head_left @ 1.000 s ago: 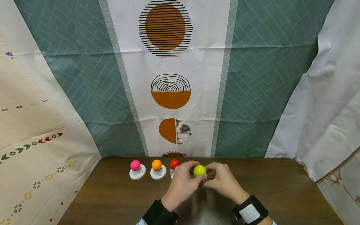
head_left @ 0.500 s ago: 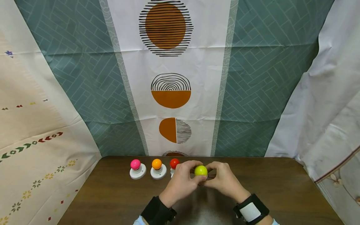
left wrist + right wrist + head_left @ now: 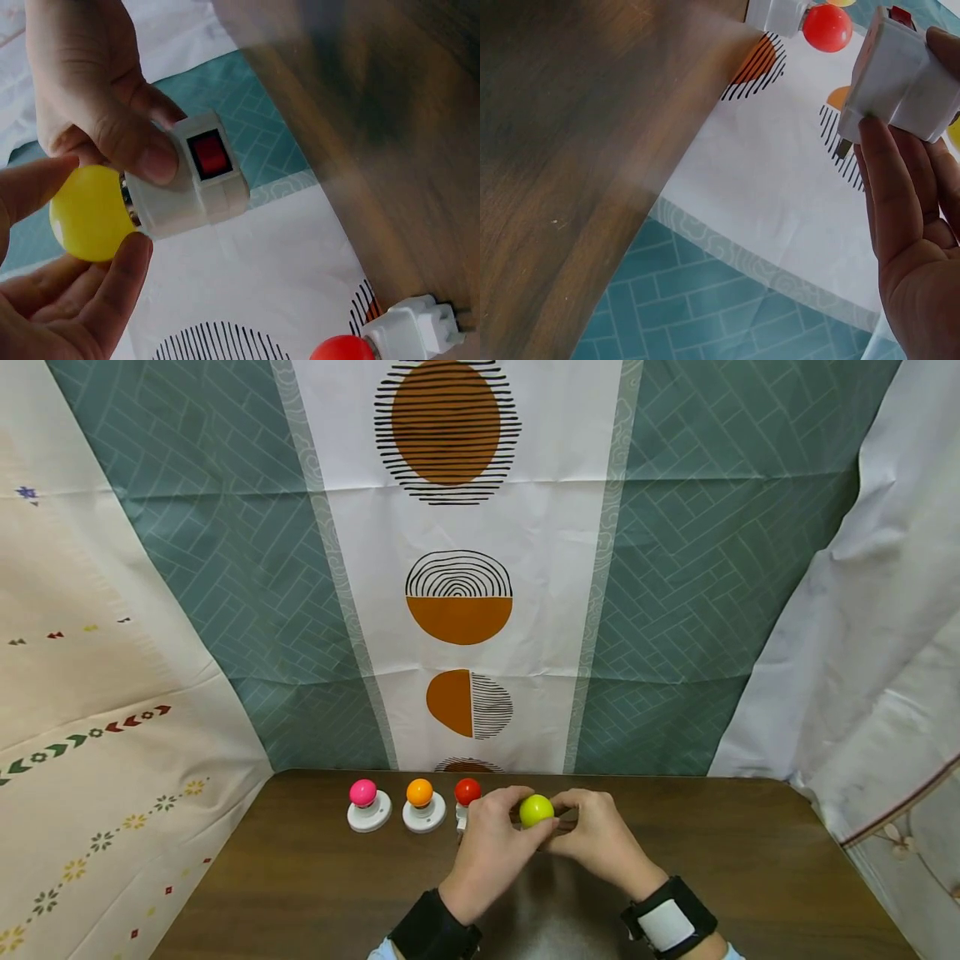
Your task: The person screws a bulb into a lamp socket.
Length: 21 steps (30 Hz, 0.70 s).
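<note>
My left hand [image 3: 489, 843] pinches a yellow-green light bulb [image 3: 537, 811] between thumb and fingers. In my right hand [image 3: 598, 842] is a white plug-in bulb socket [image 3: 169, 208] with a red rocker switch [image 3: 211, 155]. The left wrist view shows the bulb's metal base at the socket's mouth, with a little of the metal exposed. Both hands are held close together above the table. From the right wrist, the socket's plug end shows a metal prong [image 3: 844, 148], and the right fingers lie along its underside.
On the brown wooden table [image 3: 720, 860], left of the hands, a pink bulb [image 3: 363, 792] and an orange bulb [image 3: 420, 792] stand in round white holders. A red bulb [image 3: 467, 791] in a white plug-in socket [image 3: 409, 330] is partly behind my left hand. Patterned cloth [image 3: 675, 610] hangs behind.
My left hand shifts slightly around the bulb, its thumb and wrist changing position. The right hand keeps its hold on the socket. The whole head view has moved up slightly.
</note>
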Motion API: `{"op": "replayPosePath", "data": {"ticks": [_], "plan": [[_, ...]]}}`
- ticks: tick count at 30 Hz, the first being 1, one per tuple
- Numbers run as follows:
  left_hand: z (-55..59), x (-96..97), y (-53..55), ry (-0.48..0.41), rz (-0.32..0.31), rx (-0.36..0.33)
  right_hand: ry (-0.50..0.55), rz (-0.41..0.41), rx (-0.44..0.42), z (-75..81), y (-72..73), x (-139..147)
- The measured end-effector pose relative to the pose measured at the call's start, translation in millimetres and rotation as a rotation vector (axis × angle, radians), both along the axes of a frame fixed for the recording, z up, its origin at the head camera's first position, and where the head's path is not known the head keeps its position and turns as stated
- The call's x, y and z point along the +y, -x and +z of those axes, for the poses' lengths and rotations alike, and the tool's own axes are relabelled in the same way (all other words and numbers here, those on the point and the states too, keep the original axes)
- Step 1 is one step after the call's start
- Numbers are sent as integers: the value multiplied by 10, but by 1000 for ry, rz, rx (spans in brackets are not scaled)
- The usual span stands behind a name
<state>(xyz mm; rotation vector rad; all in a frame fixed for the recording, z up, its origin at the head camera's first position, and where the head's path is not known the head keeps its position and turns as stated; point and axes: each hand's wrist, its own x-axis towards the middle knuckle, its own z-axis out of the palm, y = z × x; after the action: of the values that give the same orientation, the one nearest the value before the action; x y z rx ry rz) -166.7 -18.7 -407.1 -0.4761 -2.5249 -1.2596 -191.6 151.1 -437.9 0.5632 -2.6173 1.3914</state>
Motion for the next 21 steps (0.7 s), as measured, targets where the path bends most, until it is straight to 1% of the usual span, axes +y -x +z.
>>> {"op": "replayPosePath", "data": {"ticks": [5,9,12,15,19,21], "plan": [[35,-21,8,2,-68,-25,-23,19,23,-4,0,0],[32,-38,24,16,-101,-44,-41,30,35,-16,12,4],[15,-45,35,26,-108,-33,-39,12,34,-28,21,1],[-12,-31,32,14,-90,-12,-29,-28,24,-27,23,-6],[-34,14,2,8,-27,14,-37,-84,34,-16,23,-21],[-30,33,-10,19,9,10,-41,-106,41,-13,25,-31]]}}
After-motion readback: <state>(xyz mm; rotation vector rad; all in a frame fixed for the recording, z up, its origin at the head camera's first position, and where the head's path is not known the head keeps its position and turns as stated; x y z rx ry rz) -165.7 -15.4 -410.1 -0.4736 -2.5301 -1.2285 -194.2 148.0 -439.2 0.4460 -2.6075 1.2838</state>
